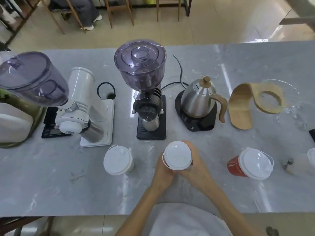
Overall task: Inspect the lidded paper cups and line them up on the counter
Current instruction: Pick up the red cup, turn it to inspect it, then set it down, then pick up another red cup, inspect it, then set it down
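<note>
held cup [177, 155]: at the near counter [51, 184] edge, centre, clasped by left hand [162, 172] and right hand [196, 166], both wrapped round its wall. likely light, thin-walled, easily dented; grip mid-wall, not the lid.
white cup [118, 160]: standing to the left, apart.
red cup [249, 163]: standing to the right, apart.
fourth lid [311, 156]: cut off at the right edge.
beyond: black grinder [146, 92], kettle [198, 99].
</note>
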Demonstrator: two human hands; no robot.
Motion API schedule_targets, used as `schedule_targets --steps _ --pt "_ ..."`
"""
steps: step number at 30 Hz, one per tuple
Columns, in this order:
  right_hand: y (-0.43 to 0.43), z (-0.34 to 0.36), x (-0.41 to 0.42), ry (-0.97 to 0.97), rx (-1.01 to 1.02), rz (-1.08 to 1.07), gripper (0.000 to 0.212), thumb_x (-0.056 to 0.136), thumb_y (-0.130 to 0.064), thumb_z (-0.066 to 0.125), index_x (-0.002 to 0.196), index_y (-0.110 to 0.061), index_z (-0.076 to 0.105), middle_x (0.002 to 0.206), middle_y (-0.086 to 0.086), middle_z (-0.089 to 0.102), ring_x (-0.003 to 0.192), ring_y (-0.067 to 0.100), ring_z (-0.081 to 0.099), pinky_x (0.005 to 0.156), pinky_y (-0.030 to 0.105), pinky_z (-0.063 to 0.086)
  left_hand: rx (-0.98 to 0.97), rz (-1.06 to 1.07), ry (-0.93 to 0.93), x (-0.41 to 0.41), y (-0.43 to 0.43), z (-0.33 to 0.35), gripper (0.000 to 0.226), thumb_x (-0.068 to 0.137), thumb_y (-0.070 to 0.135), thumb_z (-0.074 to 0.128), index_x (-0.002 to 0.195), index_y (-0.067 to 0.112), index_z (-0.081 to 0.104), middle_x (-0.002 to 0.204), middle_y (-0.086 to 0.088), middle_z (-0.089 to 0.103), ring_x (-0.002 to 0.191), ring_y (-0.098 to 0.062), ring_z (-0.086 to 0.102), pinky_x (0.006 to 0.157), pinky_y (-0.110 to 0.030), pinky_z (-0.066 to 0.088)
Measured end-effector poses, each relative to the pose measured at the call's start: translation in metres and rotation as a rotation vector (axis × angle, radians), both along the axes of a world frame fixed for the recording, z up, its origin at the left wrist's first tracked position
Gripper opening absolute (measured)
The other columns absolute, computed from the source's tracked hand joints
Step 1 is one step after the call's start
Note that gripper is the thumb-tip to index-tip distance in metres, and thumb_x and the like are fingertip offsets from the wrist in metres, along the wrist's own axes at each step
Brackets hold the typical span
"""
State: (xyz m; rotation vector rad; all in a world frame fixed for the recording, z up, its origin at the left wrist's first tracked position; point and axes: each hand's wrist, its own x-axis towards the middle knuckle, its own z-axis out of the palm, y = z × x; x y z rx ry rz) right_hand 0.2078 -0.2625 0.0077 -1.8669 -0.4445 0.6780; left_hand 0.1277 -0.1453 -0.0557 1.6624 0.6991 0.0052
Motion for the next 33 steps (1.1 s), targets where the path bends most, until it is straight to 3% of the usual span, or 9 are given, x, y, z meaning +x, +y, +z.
schedule_targets --steps 4,6,8,13,19,24,27,30,33 --pt "-0.005 -0.002 0.001 0.051 -0.005 0.053 0.106 0.070 -0.015 0.087 0.149 -0.028 0.018 0.144 -0.022 0.034 0.123 -0.025 0.035 0.097 -0.001 0.032 -0.001 0.003 -0.099 0.008 0.000 0.006 0.048 0.080 0.013 0.068 0.126 0.022 0.057 0.127 -0.008 0.066 0.120 -0.029 0.062 0.103 -0.043 0.051" --pt "-0.011 -0.004 0.001 0.106 -0.007 0.079 0.113 0.074 -0.020 0.084 0.153 -0.032 0.004 0.146 -0.026 0.032 0.128 -0.021 0.035 0.100 0.002 0.031 0.035 0.049 -0.108 0.008 -0.002 0.008 0.053 0.080 0.008 0.071 0.122 0.037 0.061 0.122 0.003 0.071 0.115 -0.022 0.065 0.100 -0.043 0.053" --pt "-0.025 -0.006 -0.001 0.147 -0.036 0.080 0.109 0.082 -0.015 0.080 0.157 -0.027 0.002 0.153 -0.012 0.034 0.138 0.000 0.036 0.111 0.022 0.034 0.182 0.094 -0.038 -0.001 -0.003 0.007 0.063 0.078 0.011 0.074 0.114 0.059 0.056 0.112 0.029 0.068 0.106 0.004 0.064 0.090 -0.016 0.053" --pt "-0.092 -0.016 -0.005 0.142 -0.162 0.102 0.050 0.091 -0.001 0.067 0.139 -0.008 0.052 0.139 0.009 0.057 0.123 0.012 0.054 0.094 0.004 0.039 0.138 -0.092 0.246 -0.031 -0.029 0.003 0.019 0.091 0.012 0.059 0.090 0.031 0.058 0.085 0.013 0.067 0.084 -0.015 0.065 0.065 -0.007 0.044" --pt "-0.188 -0.027 0.012 0.182 -0.267 -0.073 0.031 0.090 -0.006 0.069 0.121 -0.009 0.066 0.112 0.007 0.072 0.109 0.024 0.067 0.096 0.025 0.050 0.097 -0.298 0.136 0.004 -0.097 0.012 0.021 0.095 0.007 0.060 0.102 0.027 0.063 0.095 0.007 0.067 0.084 -0.008 0.064 0.077 -0.013 0.048" --pt "-0.241 -0.023 0.055 0.124 -0.202 -0.258 0.065 0.086 -0.001 0.073 0.143 -0.015 0.044 0.136 0.001 0.056 0.122 0.020 0.057 0.095 0.025 0.049 0.233 -0.466 0.042 0.080 -0.130 0.026 0.072 0.083 0.006 0.075 0.146 0.008 0.041 0.141 -0.012 0.052 0.130 -0.026 0.049 0.112 -0.038 0.038" --pt "-0.237 -0.011 0.071 0.102 -0.087 -0.167 0.094 0.083 -0.006 0.078 0.155 -0.022 0.021 0.154 -0.009 0.036 0.138 0.008 0.038 0.108 0.034 0.039 0.210 -0.521 0.026 0.114 -0.143 0.032 0.096 0.065 0.015 0.088 0.147 0.013 0.039 0.146 -0.010 0.053 0.135 -0.028 0.048 0.111 -0.045 0.041" --pt "-0.223 -0.004 0.076 0.059 -0.009 -0.079 0.110 0.074 -0.001 0.084 0.154 -0.024 0.012 0.149 -0.019 0.033 0.136 -0.009 0.033 0.108 0.015 0.033 0.279 -0.550 0.086 0.126 -0.157 0.033 0.102 0.052 0.046 0.079 0.145 0.022 0.045 0.143 -0.003 0.057 0.133 -0.025 0.052 0.108 -0.043 0.045" --pt "-0.207 -0.003 0.079 0.006 0.060 -0.130 0.120 0.064 0.008 0.087 0.151 -0.022 0.010 0.138 -0.022 0.036 0.119 -0.026 0.038 0.093 -0.003 0.033 0.170 -0.536 0.032 0.127 -0.159 0.026 0.094 0.065 0.027 0.082 0.149 0.011 0.041 0.148 -0.009 0.052 0.138 -0.028 0.048 0.112 -0.047 0.041"
